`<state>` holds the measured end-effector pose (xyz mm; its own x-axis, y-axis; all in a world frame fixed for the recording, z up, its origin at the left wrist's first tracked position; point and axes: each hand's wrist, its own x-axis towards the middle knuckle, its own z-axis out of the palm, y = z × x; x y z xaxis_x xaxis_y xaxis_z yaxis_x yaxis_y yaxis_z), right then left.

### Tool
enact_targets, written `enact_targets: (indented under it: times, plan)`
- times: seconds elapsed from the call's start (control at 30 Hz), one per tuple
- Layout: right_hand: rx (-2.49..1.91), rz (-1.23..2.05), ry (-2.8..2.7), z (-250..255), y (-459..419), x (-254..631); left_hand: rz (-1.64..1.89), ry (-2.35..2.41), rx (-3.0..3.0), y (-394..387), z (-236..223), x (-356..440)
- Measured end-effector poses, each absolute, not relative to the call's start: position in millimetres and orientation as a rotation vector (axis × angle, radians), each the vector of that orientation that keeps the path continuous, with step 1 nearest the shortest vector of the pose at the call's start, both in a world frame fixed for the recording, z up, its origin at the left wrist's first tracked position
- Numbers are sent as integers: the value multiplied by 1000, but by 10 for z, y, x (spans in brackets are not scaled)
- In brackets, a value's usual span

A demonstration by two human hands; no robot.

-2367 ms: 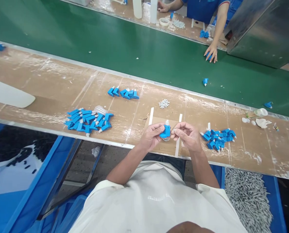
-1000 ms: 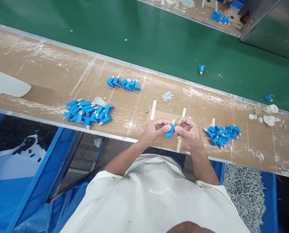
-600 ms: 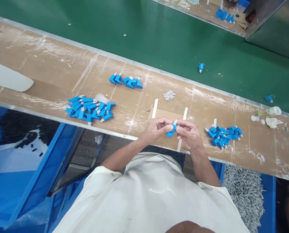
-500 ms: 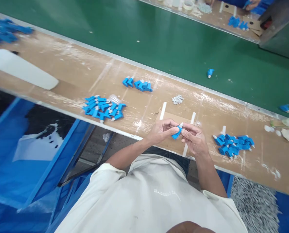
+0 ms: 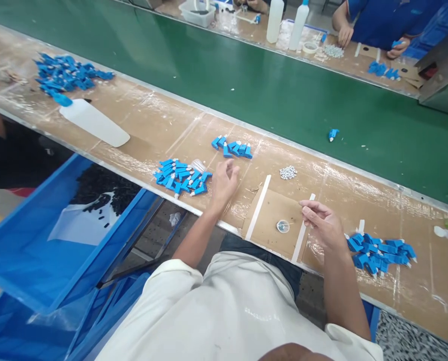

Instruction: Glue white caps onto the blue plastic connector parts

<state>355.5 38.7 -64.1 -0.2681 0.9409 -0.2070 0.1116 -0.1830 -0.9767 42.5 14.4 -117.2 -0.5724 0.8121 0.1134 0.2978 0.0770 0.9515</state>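
Note:
My left hand is open, fingers apart and slightly curled, just in front of a short row of blue plastic parts with white tips. Its fingertips are close to the nearest part of that row. Over the right edge of a cardboard sheet, my right hand has thumb and forefinger pinched together; anything between them is too small to make out. On the sheet sits a small round cup with something dark inside. Behind the sheet lies a little heap of small grey-white pieces.
Piles of blue parts lie left and right of me. A white bottle lies on the bench at left. Beyond runs a green conveyor belt carrying a blue part. Co-workers sit across it. A blue bin stands below left.
My hands have parted. The left moved left to the row, where one more blue part now lies; the right moved right. The cup is uncovered. The view has shifted.

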Motion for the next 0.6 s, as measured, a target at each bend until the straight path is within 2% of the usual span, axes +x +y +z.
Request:
enact_targets:
  times: [0.1,0.2,0.33,0.47,0.6]
  plan:
    - [-1453,1297,-1647,-706,870,3604,1527,1821,1100,-8,-1196,717]
    - [-1738,929,-1818,-726,1504,3566,1543,1769,1040,-101,-1212,841]
    - [-1979,581,-1819,-695,2276,3390,1490,1773,963,-133,-1297,863]
    - [-2026,410,-1765,-666,2768,3147,1465,1794,1033,-134,-1351,896]
    - [-2041,413,-1744,-665,3017,2996,1446,1793,1029,-123,-1346,901]
